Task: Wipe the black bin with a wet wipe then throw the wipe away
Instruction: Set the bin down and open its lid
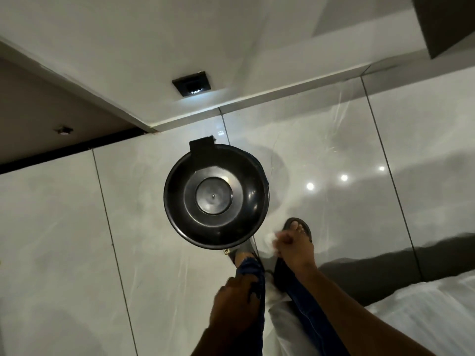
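Observation:
A round black bin [216, 196] with its lid closed stands on the glossy tiled floor, seen from straight above; its hinge tab points toward the wall. My right hand [293, 249] is fisted around a crumpled white wet wipe [270, 237], low beside the bin's near right edge and apart from the lid. My left hand [235, 304] rests on my left thigh against the blue trouser cloth, its fingers curled. One sandalled foot sits at the bin's pedal, the other just right of it.
A white wall with a skirting board [257, 104] runs behind the bin, with a dark square wall fitting [192, 84] above it. A dark door or panel [38, 116] is at the left. White bedding [424, 309] lies at the lower right.

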